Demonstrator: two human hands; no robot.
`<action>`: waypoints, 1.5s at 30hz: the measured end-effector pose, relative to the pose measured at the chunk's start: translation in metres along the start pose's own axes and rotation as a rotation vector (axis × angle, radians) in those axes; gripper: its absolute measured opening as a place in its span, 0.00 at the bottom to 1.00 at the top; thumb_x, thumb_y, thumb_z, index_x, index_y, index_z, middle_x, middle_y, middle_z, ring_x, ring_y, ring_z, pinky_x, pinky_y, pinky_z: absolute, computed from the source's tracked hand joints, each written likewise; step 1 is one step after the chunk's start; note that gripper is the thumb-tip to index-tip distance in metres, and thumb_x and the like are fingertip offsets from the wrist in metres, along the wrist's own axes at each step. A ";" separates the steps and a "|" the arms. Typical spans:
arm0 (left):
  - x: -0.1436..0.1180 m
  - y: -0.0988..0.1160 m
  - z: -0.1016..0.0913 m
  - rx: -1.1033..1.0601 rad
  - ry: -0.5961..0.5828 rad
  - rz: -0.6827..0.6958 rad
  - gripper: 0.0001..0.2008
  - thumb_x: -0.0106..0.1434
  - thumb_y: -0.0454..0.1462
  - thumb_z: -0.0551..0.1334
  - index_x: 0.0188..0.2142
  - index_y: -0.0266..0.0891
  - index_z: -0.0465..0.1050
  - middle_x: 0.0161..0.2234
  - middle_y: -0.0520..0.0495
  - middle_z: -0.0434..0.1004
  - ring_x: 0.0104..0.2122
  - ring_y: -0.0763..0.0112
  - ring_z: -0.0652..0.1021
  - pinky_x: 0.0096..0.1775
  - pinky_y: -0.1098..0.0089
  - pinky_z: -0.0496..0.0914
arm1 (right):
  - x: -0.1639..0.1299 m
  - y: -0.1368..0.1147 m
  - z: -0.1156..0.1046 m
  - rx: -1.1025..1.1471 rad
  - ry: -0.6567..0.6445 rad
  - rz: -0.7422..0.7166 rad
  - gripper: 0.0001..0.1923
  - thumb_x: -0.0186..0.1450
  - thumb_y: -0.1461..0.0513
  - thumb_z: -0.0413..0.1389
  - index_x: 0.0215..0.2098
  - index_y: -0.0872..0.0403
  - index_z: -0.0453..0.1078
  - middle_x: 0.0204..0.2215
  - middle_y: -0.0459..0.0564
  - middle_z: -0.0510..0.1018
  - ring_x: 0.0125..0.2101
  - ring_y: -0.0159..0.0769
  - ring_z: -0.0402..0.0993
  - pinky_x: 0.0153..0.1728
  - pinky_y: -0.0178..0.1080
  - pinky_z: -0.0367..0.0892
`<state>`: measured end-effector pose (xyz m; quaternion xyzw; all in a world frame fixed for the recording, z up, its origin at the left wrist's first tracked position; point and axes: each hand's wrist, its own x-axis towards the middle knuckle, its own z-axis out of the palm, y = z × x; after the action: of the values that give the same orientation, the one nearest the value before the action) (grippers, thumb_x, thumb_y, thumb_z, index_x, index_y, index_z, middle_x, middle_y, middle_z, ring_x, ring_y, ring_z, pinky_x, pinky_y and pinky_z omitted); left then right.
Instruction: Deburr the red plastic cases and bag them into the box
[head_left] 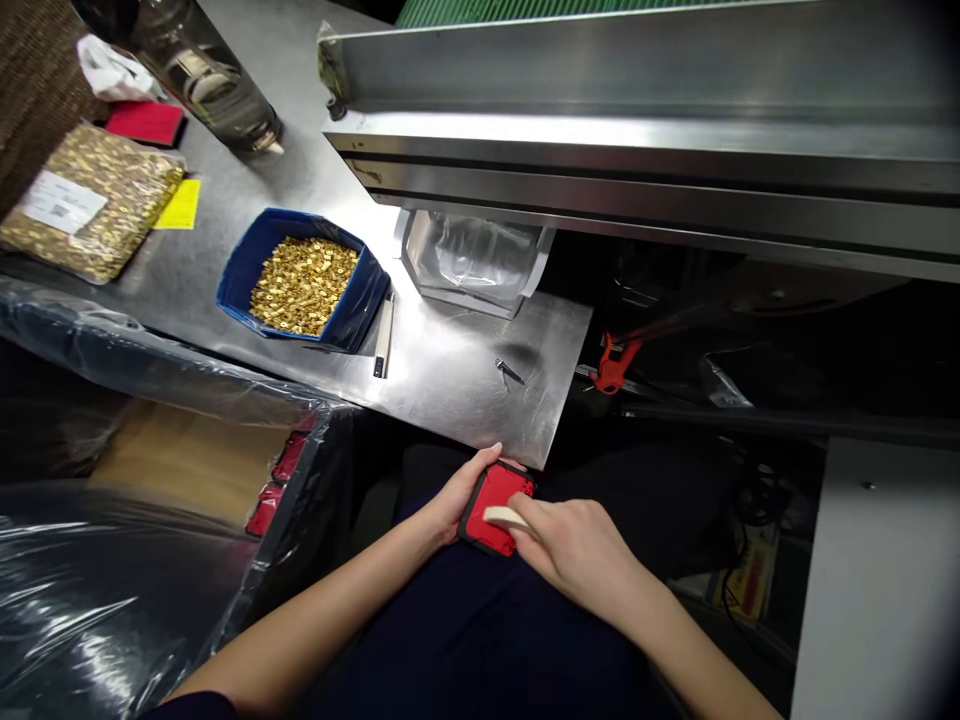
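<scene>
My left hand [456, 500] grips a red and black rectangular case [489, 492] by its left side, above my lap and just below the table's corner. Its red face is turned up. My right hand [585, 550] is closed round a pale cream strip [504, 516], whose blunt end lies over the red face. The rest of the strip is hidden in the fingers, so I cannot tell its exact kind. Nearest on the metal table [442, 390] are a small pair of nail clippers [510, 371] and a white utility knife [384, 337].
A blue bin [244, 265] holds many small brass parts [304, 285]; a bag of similar parts [97, 200] lies left of it. A grey bin [480, 300] holds clear plastic bags. A plastic-lined crate [300, 510] contains red cases. An orange air gun [611, 365] hangs right of the table.
</scene>
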<state>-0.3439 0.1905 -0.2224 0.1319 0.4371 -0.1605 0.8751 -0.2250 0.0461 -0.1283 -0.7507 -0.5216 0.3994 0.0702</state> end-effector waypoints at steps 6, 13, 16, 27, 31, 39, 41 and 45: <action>-0.007 0.002 -0.001 -0.066 0.022 0.006 0.25 0.70 0.52 0.59 0.39 0.29 0.80 0.31 0.37 0.85 0.29 0.59 0.84 0.36 0.65 0.78 | 0.091 -0.020 -0.028 0.179 0.234 0.104 0.17 0.76 0.49 0.46 0.53 0.48 0.68 0.38 0.48 0.83 0.39 0.45 0.82 0.36 0.39 0.63; -0.014 0.012 -0.003 -0.038 -0.048 0.028 0.27 0.71 0.54 0.56 0.50 0.30 0.77 0.45 0.33 0.85 0.38 0.53 0.86 0.44 0.58 0.79 | 0.109 0.022 -0.044 -0.031 0.595 0.277 0.24 0.79 0.49 0.37 0.67 0.46 0.59 0.61 0.52 0.72 0.49 0.39 0.77 0.42 0.37 0.71; -0.013 0.012 -0.007 -0.027 -0.094 0.044 0.30 0.72 0.55 0.55 0.55 0.29 0.75 0.51 0.30 0.83 0.42 0.50 0.85 0.47 0.56 0.78 | 0.080 0.089 -0.045 -0.199 0.654 0.445 0.24 0.78 0.60 0.34 0.66 0.49 0.62 0.58 0.57 0.74 0.52 0.43 0.73 0.44 0.39 0.69; -0.025 0.009 -0.004 0.019 -0.224 0.158 0.34 0.66 0.56 0.63 0.62 0.35 0.70 0.56 0.36 0.79 0.50 0.53 0.82 0.53 0.58 0.74 | 0.078 0.225 -0.050 -0.424 0.429 0.157 0.29 0.74 0.71 0.40 0.70 0.54 0.61 0.57 0.63 0.74 0.58 0.49 0.63 0.55 0.49 0.57; -0.049 0.013 -0.017 0.094 -0.095 0.325 0.33 0.65 0.54 0.66 0.62 0.39 0.70 0.59 0.37 0.77 0.51 0.56 0.80 0.52 0.61 0.74 | 0.058 0.206 -0.051 -0.462 0.385 0.018 0.27 0.68 0.73 0.47 0.64 0.58 0.68 0.52 0.65 0.77 0.54 0.51 0.67 0.52 0.49 0.58; -0.072 -0.001 -0.036 0.455 0.182 0.597 0.31 0.65 0.55 0.66 0.59 0.40 0.71 0.51 0.39 0.80 0.46 0.60 0.79 0.46 0.66 0.74 | -0.026 0.084 0.009 -0.378 0.084 -0.257 0.17 0.54 0.65 0.60 0.42 0.59 0.75 0.44 0.62 0.81 0.46 0.53 0.76 0.50 0.50 0.64; -0.068 -0.005 -0.040 0.526 0.193 0.617 0.31 0.65 0.57 0.65 0.59 0.40 0.71 0.51 0.40 0.79 0.46 0.58 0.79 0.46 0.65 0.74 | -0.036 0.058 0.021 -0.319 0.017 -0.196 0.07 0.57 0.64 0.56 0.35 0.56 0.73 0.31 0.55 0.80 0.32 0.47 0.77 0.39 0.46 0.65; -0.062 -0.003 -0.048 0.664 0.197 0.663 0.33 0.63 0.58 0.65 0.58 0.40 0.71 0.52 0.38 0.79 0.49 0.55 0.78 0.50 0.64 0.72 | -0.039 0.033 0.020 -0.240 -0.007 -0.130 0.03 0.59 0.64 0.54 0.31 0.54 0.70 0.25 0.51 0.79 0.24 0.44 0.75 0.27 0.42 0.53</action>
<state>-0.4148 0.2159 -0.2003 0.5512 0.3774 0.0096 0.7440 -0.2197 -0.0079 -0.1387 -0.7168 -0.6135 0.3313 0.0037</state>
